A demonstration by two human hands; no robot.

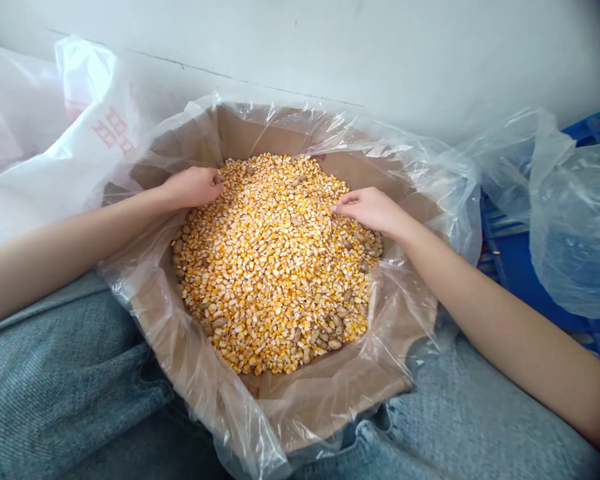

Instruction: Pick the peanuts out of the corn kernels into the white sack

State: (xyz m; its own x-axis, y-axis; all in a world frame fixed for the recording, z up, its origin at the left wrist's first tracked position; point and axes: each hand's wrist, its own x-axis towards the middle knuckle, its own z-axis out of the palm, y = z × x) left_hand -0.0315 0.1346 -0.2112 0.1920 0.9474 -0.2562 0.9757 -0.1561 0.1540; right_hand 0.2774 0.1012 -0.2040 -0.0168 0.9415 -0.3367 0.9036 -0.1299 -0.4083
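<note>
A cardboard box [253,140] lined with a clear plastic bag [150,320] holds a heap of yellow corn kernels [275,247]. Unshelled peanuts [334,330] lie among the corn, mostly near the front right and along the edges. My left hand [197,187] is closed at the far left rim of the heap, its fingertips curled and partly hidden. On the right side of the heap, my right hand [367,205] has thumb and fingers pinched together just over the kernels. What either hand holds, if anything, I cannot make out.
The box stands between my legs in blue jeans [55,373]. Behind it is a pale wall [300,53]. A white sack [35,133] with red print leans at the left. Blue plastic crates [520,267] and a loose clear plastic bag [575,233] are at the right.
</note>
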